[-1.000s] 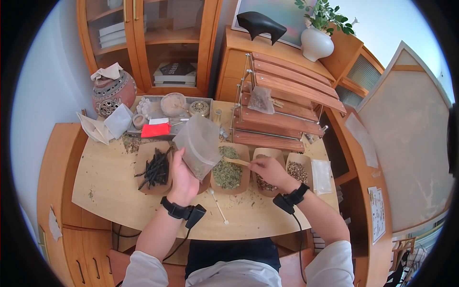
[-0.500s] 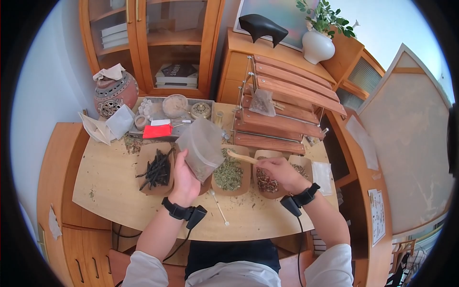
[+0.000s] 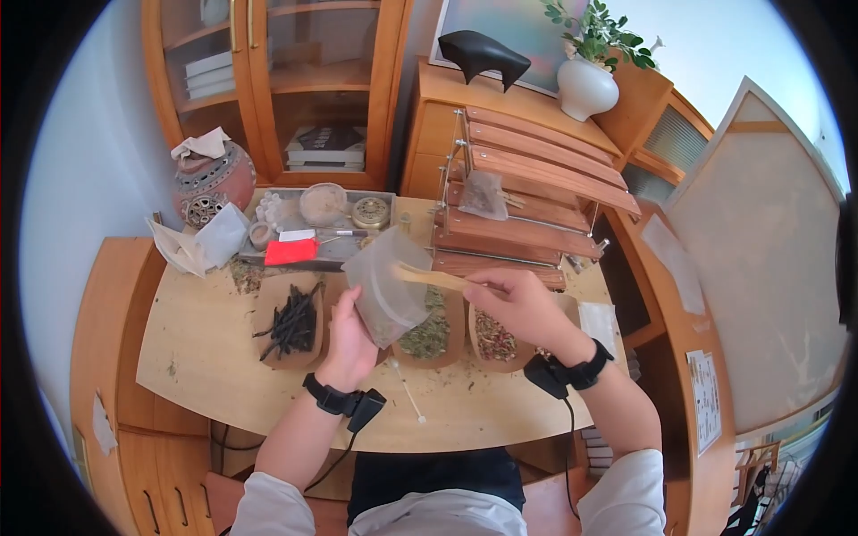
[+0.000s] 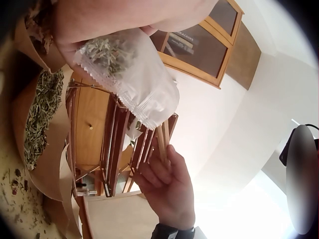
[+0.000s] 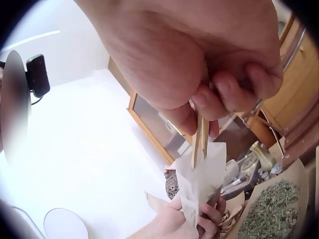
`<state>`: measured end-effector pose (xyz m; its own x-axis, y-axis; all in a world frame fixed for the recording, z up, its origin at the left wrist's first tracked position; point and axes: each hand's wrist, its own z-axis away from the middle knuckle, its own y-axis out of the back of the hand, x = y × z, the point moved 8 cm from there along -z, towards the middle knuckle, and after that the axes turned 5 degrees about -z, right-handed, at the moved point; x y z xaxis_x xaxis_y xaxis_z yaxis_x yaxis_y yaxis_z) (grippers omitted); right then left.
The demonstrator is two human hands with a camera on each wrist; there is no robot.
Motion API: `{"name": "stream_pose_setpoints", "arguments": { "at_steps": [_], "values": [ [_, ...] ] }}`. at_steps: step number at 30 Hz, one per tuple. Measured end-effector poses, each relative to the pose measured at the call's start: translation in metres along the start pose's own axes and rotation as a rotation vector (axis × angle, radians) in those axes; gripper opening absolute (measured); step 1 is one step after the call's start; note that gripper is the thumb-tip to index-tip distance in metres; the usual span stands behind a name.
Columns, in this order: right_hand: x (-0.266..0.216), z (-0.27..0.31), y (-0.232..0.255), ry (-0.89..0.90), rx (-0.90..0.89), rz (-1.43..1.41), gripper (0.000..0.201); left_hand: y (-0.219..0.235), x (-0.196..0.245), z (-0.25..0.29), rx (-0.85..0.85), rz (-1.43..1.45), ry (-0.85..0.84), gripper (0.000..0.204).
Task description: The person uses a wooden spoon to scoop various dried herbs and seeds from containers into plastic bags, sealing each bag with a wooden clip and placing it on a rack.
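Two-handed grasp above table (image 3: pixel 268 402).
Left hand (image 3: pixel 349 344) grips translucent bag (image 3: pixel 380 290); right hand (image 3: pixel 525 310), back upward, pinches wooden tongs (image 3: pixel 438 279) at its mouth.

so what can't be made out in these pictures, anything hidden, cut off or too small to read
Tips of the wooden tweezers: left wrist view, hidden behind the cloudy bag.
Most of the left hand: left wrist view, cut off by the top edge.
Most contents of the rightmost paper tray: head view, covered by the right hand and wrist.
Lettering on the dark book in the cabinet: head view, too small.
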<state>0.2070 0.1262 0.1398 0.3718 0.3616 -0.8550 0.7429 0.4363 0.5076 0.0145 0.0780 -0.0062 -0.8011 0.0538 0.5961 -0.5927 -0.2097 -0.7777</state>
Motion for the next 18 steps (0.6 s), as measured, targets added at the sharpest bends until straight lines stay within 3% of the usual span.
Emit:
{"name": "stream_pose_setpoints", "arguments": {
  "at_steps": [3, 6, 9, 12, 15, 18],
  "values": [
    [0.005, 0.008, 0.014, -0.049, 0.039, -0.023, 0.032, 0.003, 0.002, 0.0, 0.019, 0.023, -0.025, 0.051],
    [0.017, 0.019, 0.022, -0.131, 0.06, 0.155, 0.027, 0.005, 0.008, 0.002, 0.059, 0.043, -0.061, 0.05],
    [0.021, 0.037, -0.003, -0.018, -0.015, 0.502, 0.021, 0.007, 0.011, 0.001, 0.077, 0.058, -0.103, 0.049],
    [0.011, 0.049, -0.042, 0.296, -0.11, 0.608, 0.017, 0.004, 0.013, 0.003, 0.089, 0.063, -0.113, 0.049],
    [0.012, 0.053, -0.058, 0.397, 0.009, 0.719, 0.012, 0.007, 0.012, 0.001, 0.088, 0.068, -0.117, 0.049],
    [0.028, 0.049, -0.056, 0.376, 0.087, 0.813, 0.01, 0.009, 0.011, -0.002, 0.086, 0.065, -0.116, 0.049]
  ]
}}
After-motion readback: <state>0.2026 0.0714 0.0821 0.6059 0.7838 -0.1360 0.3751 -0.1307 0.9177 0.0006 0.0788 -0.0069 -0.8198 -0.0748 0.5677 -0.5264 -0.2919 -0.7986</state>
